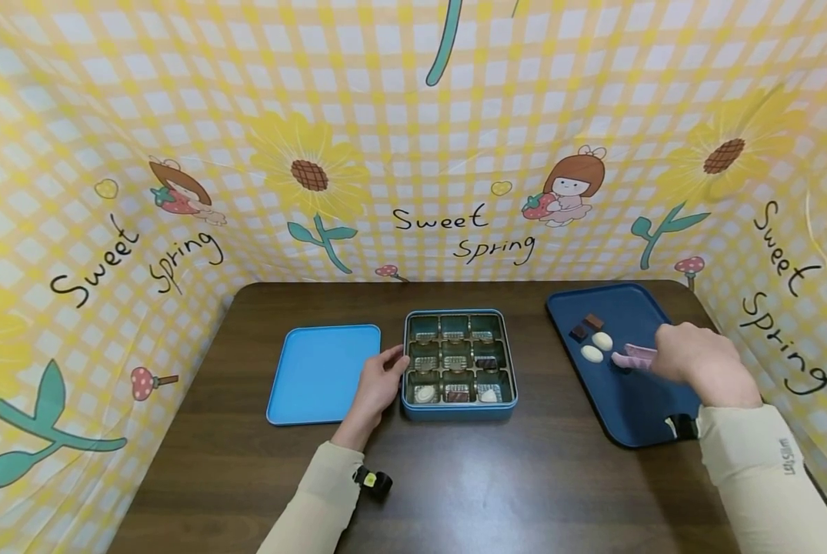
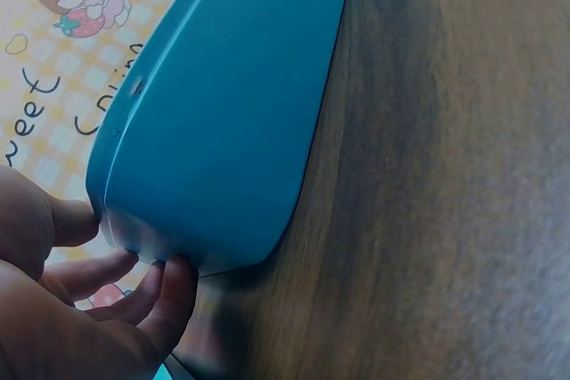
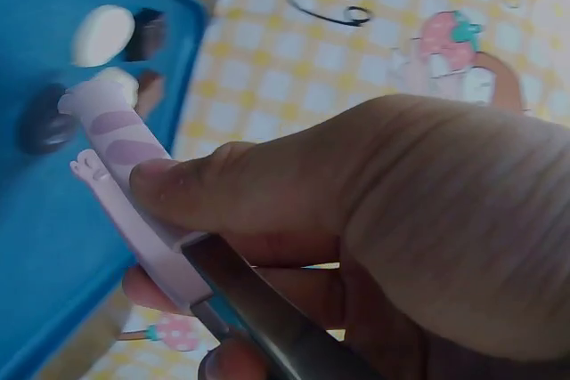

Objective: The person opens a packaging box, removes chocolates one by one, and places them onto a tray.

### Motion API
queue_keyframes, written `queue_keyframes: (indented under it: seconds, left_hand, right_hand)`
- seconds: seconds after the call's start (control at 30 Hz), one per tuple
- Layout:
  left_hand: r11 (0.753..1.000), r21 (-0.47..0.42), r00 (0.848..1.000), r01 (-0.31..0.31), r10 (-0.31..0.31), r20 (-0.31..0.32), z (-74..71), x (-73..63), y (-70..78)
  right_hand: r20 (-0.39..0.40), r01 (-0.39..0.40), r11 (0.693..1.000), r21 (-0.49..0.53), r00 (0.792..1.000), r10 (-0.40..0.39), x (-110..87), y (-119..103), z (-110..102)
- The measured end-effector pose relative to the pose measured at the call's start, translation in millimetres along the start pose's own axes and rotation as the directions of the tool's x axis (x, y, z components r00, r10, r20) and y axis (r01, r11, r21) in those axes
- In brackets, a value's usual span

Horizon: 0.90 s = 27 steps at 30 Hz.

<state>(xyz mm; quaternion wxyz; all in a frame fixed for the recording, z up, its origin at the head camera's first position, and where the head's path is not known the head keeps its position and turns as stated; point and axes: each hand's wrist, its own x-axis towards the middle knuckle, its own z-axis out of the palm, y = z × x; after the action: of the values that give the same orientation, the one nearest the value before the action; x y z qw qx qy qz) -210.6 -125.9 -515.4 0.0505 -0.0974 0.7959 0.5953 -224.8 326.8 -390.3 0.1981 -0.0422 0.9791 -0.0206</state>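
Observation:
A blue tin box with a divided insert stands mid-table. White pieces lie in its front left and front right compartments, a brown one between them and a dark one behind at the right. My left hand holds the box's left side, thumb at the rim and bent fingers against the wall. My right hand grips pink tongs with paw-shaped tips, which are apart over the blue tray. A dark oval chocolate lies just by the tips.
Beyond the tongs on the tray are two white ovals, a dark square chocolate and a brown one. A light blue lid lies left of the box. Patterned cloth hangs behind the table and along both sides.

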Motion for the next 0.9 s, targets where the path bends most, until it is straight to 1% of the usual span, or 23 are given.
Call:
queue_keyframes:
  seconds: [0.13,0.27,0.47,0.73,0.9]
  left_hand:
    - [1.000,0.008,1.000,-0.002,0.002,-0.005,-1.0,-0.2,-0.1]
    - [1.000,0.009,1.000,-0.001,0.001,-0.007,-0.2,0.0,0.3]
    - [1.000,0.010,1.000,-0.003,0.002,0.004,0.9,-1.1,2.0]
    - [1.000,0.021,1.000,-0.012,0.012,0.001,0.1,-1.1,1.3]
    - [1.000,0.015,1.000,-0.014,0.014,0.003,0.5,-1.0,0.1]
  right_hand:
    - [-0.084,0.030,1.000,-0.004,0.996,-0.030,-4.8,-12,-13]
    - [-0.133,0.079,0.997,-0.021,0.988,-0.081,-9.5,-30,-24]
    - [-0.167,0.155,0.987,-0.044,0.973,-0.160,-10.0,-61,-32]
    - [-0.156,0.229,0.973,-0.012,0.961,-0.228,0.0,-95,-32]
    - [-0.178,0.287,0.958,-0.024,0.941,-0.286,8.0,-115,-29]
